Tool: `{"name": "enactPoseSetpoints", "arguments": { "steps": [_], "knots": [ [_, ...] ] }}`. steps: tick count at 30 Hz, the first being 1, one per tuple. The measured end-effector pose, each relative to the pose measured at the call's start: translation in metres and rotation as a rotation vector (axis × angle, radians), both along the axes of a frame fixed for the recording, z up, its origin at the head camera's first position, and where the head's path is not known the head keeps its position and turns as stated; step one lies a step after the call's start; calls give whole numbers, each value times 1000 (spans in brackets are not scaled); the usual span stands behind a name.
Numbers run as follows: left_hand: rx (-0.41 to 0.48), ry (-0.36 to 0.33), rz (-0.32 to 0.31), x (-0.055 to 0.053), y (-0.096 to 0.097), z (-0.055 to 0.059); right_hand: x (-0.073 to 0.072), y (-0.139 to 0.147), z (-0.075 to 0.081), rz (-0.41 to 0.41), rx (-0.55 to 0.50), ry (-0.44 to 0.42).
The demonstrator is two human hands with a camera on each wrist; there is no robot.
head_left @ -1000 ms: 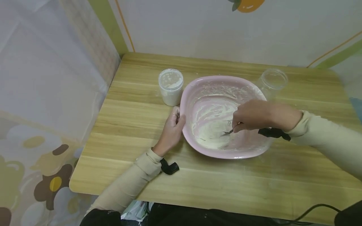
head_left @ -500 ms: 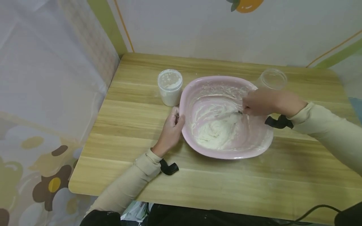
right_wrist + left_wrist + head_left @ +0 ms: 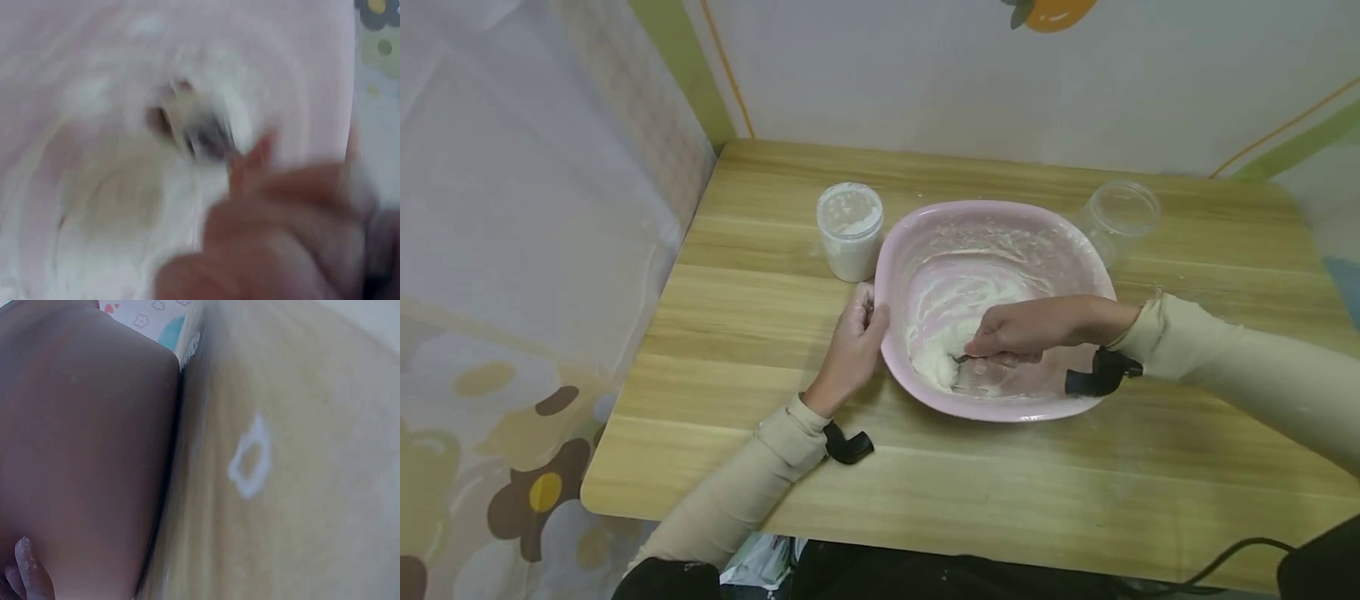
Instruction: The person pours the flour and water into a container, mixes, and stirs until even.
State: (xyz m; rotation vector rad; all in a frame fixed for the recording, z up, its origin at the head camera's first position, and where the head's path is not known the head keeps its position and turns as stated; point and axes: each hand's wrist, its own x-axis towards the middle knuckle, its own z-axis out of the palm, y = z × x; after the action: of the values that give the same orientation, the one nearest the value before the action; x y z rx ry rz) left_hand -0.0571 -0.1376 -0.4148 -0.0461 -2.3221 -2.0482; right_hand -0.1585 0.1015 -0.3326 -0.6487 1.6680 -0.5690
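Observation:
A pink plastic basin stands on the table, with wet white floury dough smeared over its floor and walls. My left hand holds the basin's left side, thumb at the rim and fingers against the outer wall. A floury fingertip shows low in the left wrist view. Inside the basin, my right hand grips a small metal utensil by its handle. Its head is in the dough, blurred and coated, so I cannot tell whether it is a spoon or a fork.
A clear jar of white powder stands just left of the basin. Behind its right side is a clear jar. A black cable lies at the front right table edge. A patterned cloth hangs on the left.
My right hand has swept with the utensil to the basin's right side, then back to the lower left, pushing dough left. My left hand keeps its hold and the basin stays in place.

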Motion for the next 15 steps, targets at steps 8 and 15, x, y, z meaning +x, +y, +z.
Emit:
{"name": "enactPoseSetpoints", "arguments": {
  "steps": [8, 15],
  "knots": [
    [-1, -5, -8, -1, 3, -2, -37, 16, 18, -189, 15, 199],
    [-21, 2, -23, -3, 3, -2, -71, 44, 48, 31, 123, 414]
  ]
}}
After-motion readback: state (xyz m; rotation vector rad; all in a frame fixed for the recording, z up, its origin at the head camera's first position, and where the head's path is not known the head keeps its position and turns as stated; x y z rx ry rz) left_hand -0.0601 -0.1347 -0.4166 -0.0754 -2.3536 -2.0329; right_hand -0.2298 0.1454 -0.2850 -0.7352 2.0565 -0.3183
